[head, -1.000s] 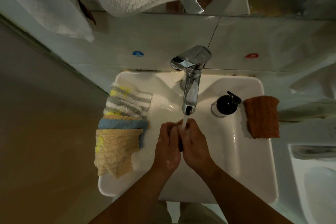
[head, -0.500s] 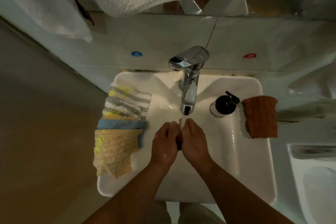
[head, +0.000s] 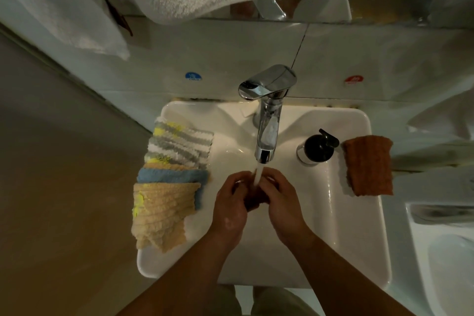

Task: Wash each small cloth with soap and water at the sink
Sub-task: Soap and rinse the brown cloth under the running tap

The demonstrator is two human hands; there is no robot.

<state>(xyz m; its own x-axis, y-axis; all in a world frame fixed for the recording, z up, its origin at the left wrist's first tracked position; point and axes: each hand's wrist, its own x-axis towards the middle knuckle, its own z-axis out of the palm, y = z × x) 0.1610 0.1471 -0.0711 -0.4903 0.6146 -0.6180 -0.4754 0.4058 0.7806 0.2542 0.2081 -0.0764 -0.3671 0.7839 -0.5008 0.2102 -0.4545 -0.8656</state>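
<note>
**Hands eased apart mid-rinse**

A pile of cloths (head: 166,187) waits on the sink's (head: 154,263) left rim. The left hand (head: 229,209) and right hand (head: 283,204) have parted slightly since a second ago. Their fingers (head: 241,181) are curled round a dark cloth (head: 254,199) under the running water (head: 257,176). A rust cloth (head: 368,165) lies on the right rim. This looks like rinsing, not yet finished.

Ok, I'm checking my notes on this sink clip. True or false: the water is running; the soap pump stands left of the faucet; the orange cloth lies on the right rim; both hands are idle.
1. The water runs from the faucet: true.
2. The soap pump is left of the faucet: false; it stands to the right.
3. The orange cloth lies on the sink right rim: true.
4. Both hands idle: false; the left hand and right hand grip a dark cloth under the stream.
</note>
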